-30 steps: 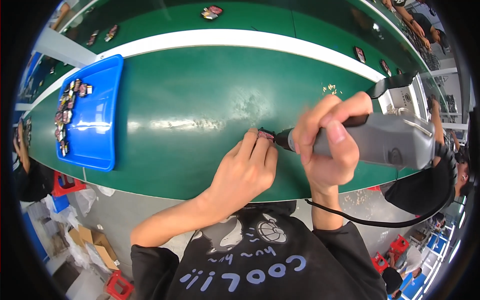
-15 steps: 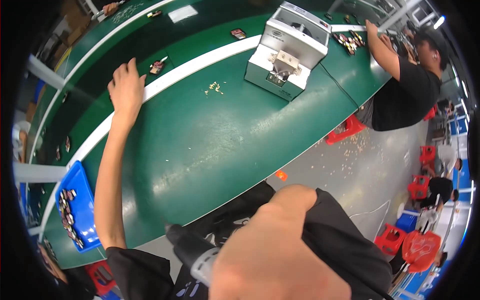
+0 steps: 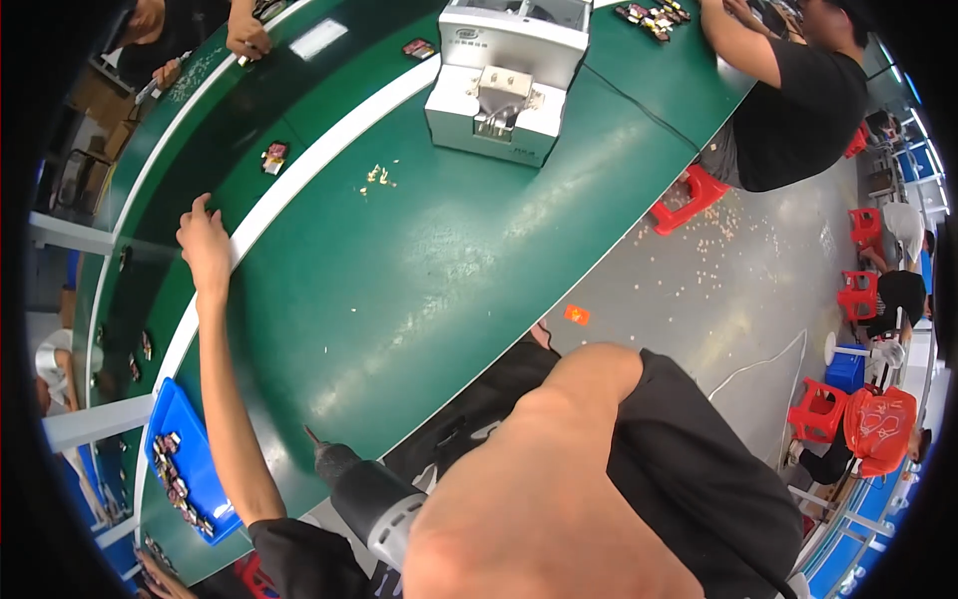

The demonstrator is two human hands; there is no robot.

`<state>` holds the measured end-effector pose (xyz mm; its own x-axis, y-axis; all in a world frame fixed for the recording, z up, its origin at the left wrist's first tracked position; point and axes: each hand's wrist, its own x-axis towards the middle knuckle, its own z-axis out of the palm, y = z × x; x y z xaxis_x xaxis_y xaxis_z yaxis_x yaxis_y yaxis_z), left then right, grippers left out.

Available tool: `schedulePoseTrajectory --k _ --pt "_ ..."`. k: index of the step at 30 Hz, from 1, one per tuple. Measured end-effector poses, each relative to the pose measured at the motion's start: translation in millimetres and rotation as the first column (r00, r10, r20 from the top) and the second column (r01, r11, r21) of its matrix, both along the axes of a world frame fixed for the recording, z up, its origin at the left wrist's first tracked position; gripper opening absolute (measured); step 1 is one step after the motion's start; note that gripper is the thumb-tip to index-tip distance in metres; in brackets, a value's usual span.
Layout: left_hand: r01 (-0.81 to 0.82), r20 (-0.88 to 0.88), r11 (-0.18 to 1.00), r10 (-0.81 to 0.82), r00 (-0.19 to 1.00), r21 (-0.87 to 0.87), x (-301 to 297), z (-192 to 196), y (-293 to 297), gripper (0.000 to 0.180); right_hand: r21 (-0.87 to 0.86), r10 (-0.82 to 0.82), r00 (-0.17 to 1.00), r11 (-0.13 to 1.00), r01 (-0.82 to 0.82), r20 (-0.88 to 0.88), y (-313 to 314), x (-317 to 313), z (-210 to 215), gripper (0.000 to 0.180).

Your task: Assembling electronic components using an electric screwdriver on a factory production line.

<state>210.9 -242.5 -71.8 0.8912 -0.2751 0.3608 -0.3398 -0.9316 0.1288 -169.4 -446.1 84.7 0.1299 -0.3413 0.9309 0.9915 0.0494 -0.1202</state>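
Observation:
My left hand (image 3: 205, 250) reaches across the white rail (image 3: 284, 190), its wrist at the rail and its fingers loosely apart over the dark green belt. Nothing shows in it. Farther along the belt lies a small red, black and white part (image 3: 274, 156), beyond my fingertips. My right hand (image 3: 539, 499), large and close, is wrapped round a black and grey electric screwdriver (image 3: 371, 499). The fingers on its grip are mostly hidden. The thin bit points left over the green table (image 3: 419, 270), near its front edge. A blue tray (image 3: 195, 424) holding several small parts stands beside my left forearm.
A silver box-shaped machine (image 3: 499, 130) with a cable stands at the table's far side. Small pale pieces (image 3: 379, 180) lie scattered near it. A co-worker (image 3: 798, 110) sits at the right, beside a pile of parts (image 3: 654, 18). Red stools (image 3: 689, 198) stand on the floor.
The view has shifted, so the machine and table appear higher and farther left. My left hand has drawn back from near the belt part, fingers less spread. The screwdriver stays in my right hand.

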Motion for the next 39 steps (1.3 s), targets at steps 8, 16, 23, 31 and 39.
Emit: schedulePoseTrajectory --k 8,16,23,31,39 --pt "0.336 -0.008 0.871 -0.363 0.932 -0.358 -140 24 -18 0.037 -0.113 0.272 0.958 0.953 -0.281 -0.086 -79 43 -14 0.026" --pt "0.474 -0.06 0.859 -0.493 0.868 -0.194 -257 32 -20 0.036 0.011 0.033 0.842 0.999 -0.032 -0.538 -203 111 -4 0.018" --pt "0.524 -0.086 0.851 -0.522 0.849 0.009 -256 33 -9 0.041 -0.019 -0.102 0.704 0.992 0.125 -0.703 -201 134 -21 0.016" --pt "0.652 -0.125 0.746 -0.666 0.736 -0.134 -258 39 -32 0.04 0.074 -0.085 0.623 0.971 0.226 -0.778 -175 140 -23 0.018" --pt "0.738 0.161 0.654 -0.756 0.634 0.167 -268 16 -40 0.032 0.039 0.044 0.649 0.999 -0.021 -0.76 -106 107 -36 0.018"
